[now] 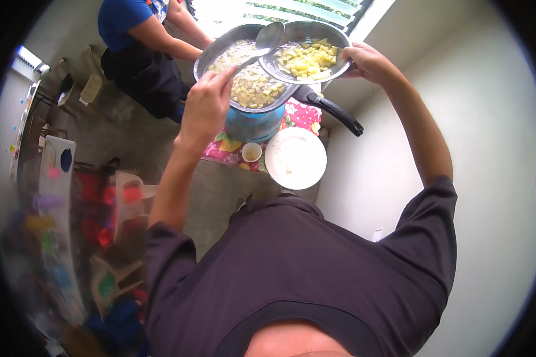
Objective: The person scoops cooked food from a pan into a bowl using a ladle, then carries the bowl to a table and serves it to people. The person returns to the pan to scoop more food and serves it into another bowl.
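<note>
My left hand (207, 100) grips the handle of a large metal spoon (270, 38), whose bowl is over the gap between two vessels. My right hand (367, 61) holds the rim of a metal bowl (344, 73) tilted over a frying pan. Pale yellow diced pieces (308, 58) lie in the bowl. The frying pan (254, 110) holds more diced pieces in liquid or oil; its black handle (335, 114) points toward the lower right. Beneath the pan is a blue round base (254, 127), partly hidden.
A white plate (296, 156) and a small white cup (251, 152) with some contents stand on the table with a red patterned cloth (223, 147). Another person (143, 58) in a blue top is at the upper left, arms reaching toward the pan. Plastic chairs (91, 87) stand at left; a wall (384, 156) is at right.
</note>
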